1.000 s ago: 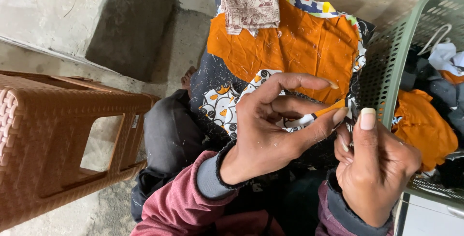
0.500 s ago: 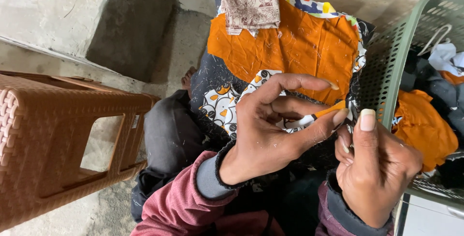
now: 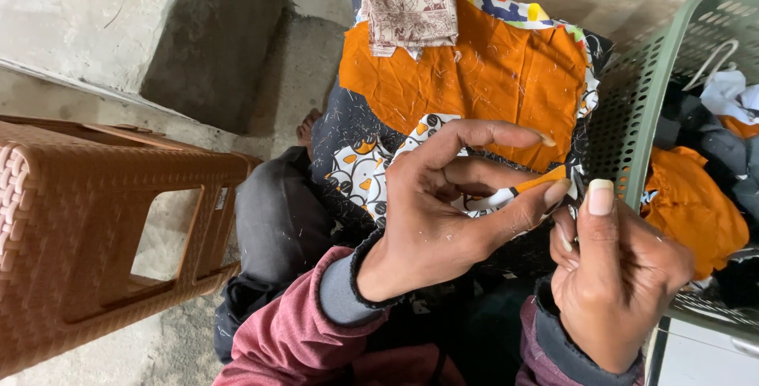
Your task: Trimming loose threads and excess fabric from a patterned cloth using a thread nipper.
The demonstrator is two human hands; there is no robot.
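My left hand (image 3: 451,204) pinches the edge of a white patterned cloth piece (image 3: 395,176) with black and orange figures, thumb and fingers closed on its seam. My right hand (image 3: 617,267) is closed beside it, thumb up, gripping a small dark tool against the same cloth edge; the tool is mostly hidden. Under both hands, on my lap, lies an orange fabric piece (image 3: 490,78) over dark printed cloth. A brown printed scrap (image 3: 409,3) lies at the orange piece's far edge.
A green perforated plastic basket (image 3: 632,109) at the right holds orange, white and dark cloth pieces. A brown woven-pattern plastic stool (image 3: 87,228) lies on its side at the left. Concrete floor and a step are beyond.
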